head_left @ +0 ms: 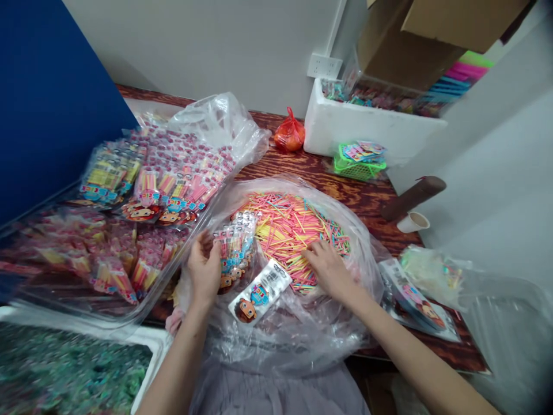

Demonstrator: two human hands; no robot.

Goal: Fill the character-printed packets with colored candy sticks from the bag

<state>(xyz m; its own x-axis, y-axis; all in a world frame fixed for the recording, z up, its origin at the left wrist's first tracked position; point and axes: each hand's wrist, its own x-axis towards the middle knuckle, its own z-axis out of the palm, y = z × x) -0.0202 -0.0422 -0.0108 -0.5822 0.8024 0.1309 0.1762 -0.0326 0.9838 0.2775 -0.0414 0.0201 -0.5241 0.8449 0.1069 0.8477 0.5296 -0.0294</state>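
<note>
A heap of thin pink, yellow and green sticks [289, 227] lies in an open clear plastic bag [302, 340] in front of me. My right hand [330, 268] rests palm down on the heap's near edge, fingers curled into the sticks. My left hand [203, 271] is closed on a small stack of cartoon-printed clear packets [235, 253] at the heap's left side. One empty printed packet [259, 291] lies between my hands on the bag.
A clear tray [64, 300] holds many filled packets [151, 196] at left. A white foam box [367, 129], green basket [358, 161], red bag [289, 135], paper cup [415, 222] and brown tube [412, 196] stand behind. More packets [415, 305] lie at right.
</note>
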